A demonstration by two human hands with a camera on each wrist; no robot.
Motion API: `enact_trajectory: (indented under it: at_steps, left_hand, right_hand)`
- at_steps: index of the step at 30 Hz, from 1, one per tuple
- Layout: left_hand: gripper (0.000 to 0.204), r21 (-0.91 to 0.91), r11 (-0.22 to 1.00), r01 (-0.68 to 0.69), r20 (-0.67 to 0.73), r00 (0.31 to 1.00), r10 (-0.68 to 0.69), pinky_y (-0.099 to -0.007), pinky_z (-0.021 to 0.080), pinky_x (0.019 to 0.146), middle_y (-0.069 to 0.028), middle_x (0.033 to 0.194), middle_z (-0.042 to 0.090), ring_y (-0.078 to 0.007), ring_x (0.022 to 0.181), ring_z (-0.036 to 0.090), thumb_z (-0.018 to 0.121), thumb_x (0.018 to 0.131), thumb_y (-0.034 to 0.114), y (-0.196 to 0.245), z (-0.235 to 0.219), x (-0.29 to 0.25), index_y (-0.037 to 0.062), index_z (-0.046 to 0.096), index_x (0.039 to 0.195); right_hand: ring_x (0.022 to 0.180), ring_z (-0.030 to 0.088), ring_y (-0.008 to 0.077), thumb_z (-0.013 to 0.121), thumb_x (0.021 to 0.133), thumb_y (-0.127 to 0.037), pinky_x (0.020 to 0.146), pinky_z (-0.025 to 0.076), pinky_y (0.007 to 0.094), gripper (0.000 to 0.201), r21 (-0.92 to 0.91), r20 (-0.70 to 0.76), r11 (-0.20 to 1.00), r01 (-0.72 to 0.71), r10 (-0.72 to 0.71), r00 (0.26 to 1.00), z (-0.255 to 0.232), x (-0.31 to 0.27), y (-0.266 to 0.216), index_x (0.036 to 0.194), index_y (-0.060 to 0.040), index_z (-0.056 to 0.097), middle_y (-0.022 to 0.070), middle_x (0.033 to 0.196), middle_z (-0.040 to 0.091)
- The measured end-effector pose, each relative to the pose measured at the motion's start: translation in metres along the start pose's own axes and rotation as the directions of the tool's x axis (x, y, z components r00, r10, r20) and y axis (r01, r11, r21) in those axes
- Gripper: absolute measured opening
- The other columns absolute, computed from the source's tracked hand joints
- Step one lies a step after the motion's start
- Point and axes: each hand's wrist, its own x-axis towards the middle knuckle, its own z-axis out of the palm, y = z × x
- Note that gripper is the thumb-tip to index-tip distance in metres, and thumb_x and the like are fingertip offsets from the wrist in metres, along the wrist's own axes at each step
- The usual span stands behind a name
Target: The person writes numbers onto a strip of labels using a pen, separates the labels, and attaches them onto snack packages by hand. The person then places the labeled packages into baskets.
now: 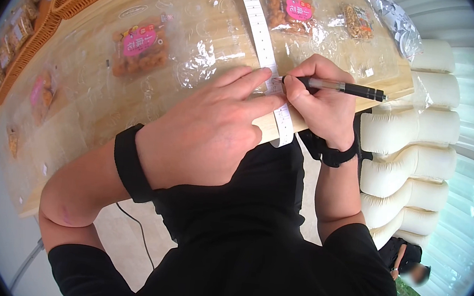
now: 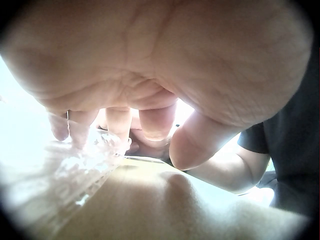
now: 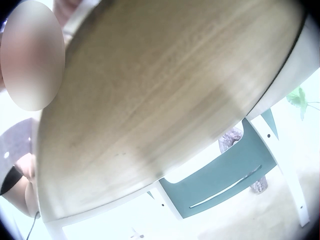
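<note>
My right hand (image 1: 329,103) pinches a black-and-clear pen (image 1: 344,88), its tip on a long white paper strip (image 1: 258,20) with printed marks. The strip runs across the wooden table and hangs a little over the near edge. My left hand (image 1: 210,125) lies beside it with fingers extended, fingertips resting on the strip close to the pen tip. In the left wrist view, the left palm (image 2: 150,65) arches over the table, fingers reaching down beside clear plastic. The right wrist view shows mostly blurred wood, with the pen out of sight.
Clear plastic covers the wooden table (image 1: 302,129). On it lie bagged snacks with pink labels (image 1: 141,45) (image 1: 291,12) and a small bag of nuts (image 1: 357,22). Wicker baskets (image 1: 54,13) stand at the far left. A cream padded seat (image 1: 405,137) and another person (image 1: 404,261) are at right.
</note>
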Motion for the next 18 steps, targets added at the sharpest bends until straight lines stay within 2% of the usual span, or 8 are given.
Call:
enact_trajectory:
  at_steps: [3,15,18]
  left_hand:
    - [0.010,0.003,1.000,-0.002,0.003,1.000,0.002,-0.0496,0.036,0.112,-0.0174,0.126,0.063,-0.0414,0.129,0.049,0.065,0.065,0.003,-0.0003,-0.0001,0.0001,-0.0047,0.069,0.063]
    - [0.009,0.016,1.000,-0.004,0.019,1.000,0.004,-0.0496,0.036,0.113,-0.0172,0.127,0.063,-0.0414,0.130,0.049,0.064,0.065,0.003,0.0001,-0.0011,0.0006,-0.0043,0.069,0.063]
    - [0.009,0.027,1.000,-0.007,0.021,1.000,0.006,-0.0496,0.036,0.113,-0.0171,0.128,0.062,-0.0414,0.130,0.048,0.064,0.065,0.003,0.0001,-0.0009,0.0006,-0.0042,0.069,0.063]
  right_hand:
    - [0.063,0.059,0.0059,0.069,0.079,-0.004,0.057,0.047,0.0233,0.005,0.015,-0.005,0.999,-0.044,0.044,0.999,0.0002,-0.0001,-0.0030,0.079,0.0002,0.067,0.0026,0.067,0.065]
    - [0.061,0.056,0.0058,0.070,0.077,-0.006,0.056,0.046,0.0235,0.007,-0.064,-0.017,0.997,0.034,-0.035,0.999,-0.0008,0.0003,0.0038,0.078,0.0000,0.067,0.0023,0.065,0.064]
    - [0.061,0.056,0.0055,0.070,0.077,-0.006,0.055,0.045,0.0234,0.007,-0.044,-0.053,0.999,-0.025,0.023,0.998,0.0003,-0.0001,-0.0007,0.078,0.0000,0.067,0.0021,0.064,0.063]
